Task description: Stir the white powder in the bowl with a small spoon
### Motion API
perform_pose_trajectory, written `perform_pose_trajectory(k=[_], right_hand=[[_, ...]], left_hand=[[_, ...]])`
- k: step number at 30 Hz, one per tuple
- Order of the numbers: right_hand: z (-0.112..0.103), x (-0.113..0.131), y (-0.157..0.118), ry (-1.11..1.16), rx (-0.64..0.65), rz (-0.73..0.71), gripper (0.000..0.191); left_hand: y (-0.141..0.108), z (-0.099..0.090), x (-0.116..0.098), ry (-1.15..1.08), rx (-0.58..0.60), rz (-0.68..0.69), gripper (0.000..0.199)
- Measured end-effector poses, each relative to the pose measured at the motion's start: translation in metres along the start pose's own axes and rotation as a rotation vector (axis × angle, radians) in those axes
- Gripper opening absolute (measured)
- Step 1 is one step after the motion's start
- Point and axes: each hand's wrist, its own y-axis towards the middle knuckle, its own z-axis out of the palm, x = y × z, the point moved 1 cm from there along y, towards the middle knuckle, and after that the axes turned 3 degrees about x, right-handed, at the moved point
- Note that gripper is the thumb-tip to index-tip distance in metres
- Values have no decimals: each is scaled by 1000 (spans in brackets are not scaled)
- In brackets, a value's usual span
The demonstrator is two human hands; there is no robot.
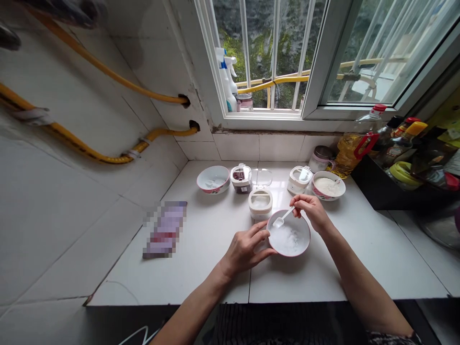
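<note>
My left hand [247, 247] grips the left side of a white bowl [304, 239] with a pink rim, thumb low and fingers along the edge. White grains [287, 238] lie in the bowl. Between the fingertips of my right hand [311, 210] is a small white spoon [279, 222], its scoop tilted over the inside of the bowl. Just behind the bowl stands a square seasoning jar [260, 203] with its clear lid [262, 177] raised. A closed seasoning jar [299, 179] and a patterned bowl of white grains or powder [328, 186] stand beyond my right hand.
At the back left are another bowl [213, 180] and a jar with dark red contents [241, 178]. A blurred purple packet [165, 230] lies on the left. An oil bottle [354, 148] and a black box [384, 184] of bottles line the right, beside a lidded jar [321, 159].
</note>
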Motion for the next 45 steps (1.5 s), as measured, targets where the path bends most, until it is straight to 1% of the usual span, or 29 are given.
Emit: perform_pose_trajectory(k=[2, 4, 6, 7, 8, 11, 13, 14, 16, 18, 20, 23, 25, 27, 32, 34, 38, 43, 45], right_hand=[[3, 1, -1, 13, -52, -76, 13], [8, 1, -2, -25, -110, -203, 15], [15, -1, -5, -139, -155, -353, 15], [19, -1, -6, -231, -176, -430, 15], [22, -2, -7, -347, -176, -513, 14], [28, -3, -9, -685, -88, -766, 21], [27, -1, -11, -765, -67, -858, 23], [25, 0, -12, -750, -90, -865, 23], [18, 5, -14, -653, -162, -808, 17], [9, 8, -15, -523, -208, -664, 13], [3, 10, -15, -436, -145, -519, 15], [-1, 9, -14, -468, -17, -368, 15], [1, 8, -13, -548, 42, -342, 17], [3, 6, -12, -627, 61, -365, 19], [9, -1, -12, -773, -8, -418, 20], [12, -3, -12, -779, 18, -421, 21], [17, -4, -13, -689, 84, -381, 22], [9, -3, -9, -371, 64, -178, 15], [6, -2, -7, -253, 55, -119, 13]], left_hand=[[-1, 1, 1, 15, -6, -2, 34], [-1, 1, 1, 21, -4, -6, 34], [-2, 2, 2, 10, 3, -12, 34], [-2, 2, 2, 4, 6, -12, 33], [-2, 2, 2, 0, 6, -12, 33], [-2, 2, 2, 6, -6, -5, 32], [-1, 2, 2, 12, -13, 2, 33], [-1, 2, 1, 13, -13, 2, 33], [-1, 1, 1, 12, -8, -3, 33], [-1, 1, 1, 12, -1, -12, 33], [-1, 1, 1, 12, 2, -18, 33], [-1, 0, 1, 1, 3, -9, 32], [-1, 0, 0, -4, 3, -3, 31], [-1, -1, 0, -4, 5, -6, 30], [-1, -2, 0, -10, 14, -9, 29], [-1, -1, 0, -10, 15, -8, 29], [-2, -1, 0, -10, 9, -3, 29], [-2, 0, 1, -25, 17, -14, 28], [-2, 0, 2, -25, 16, -12, 28]])
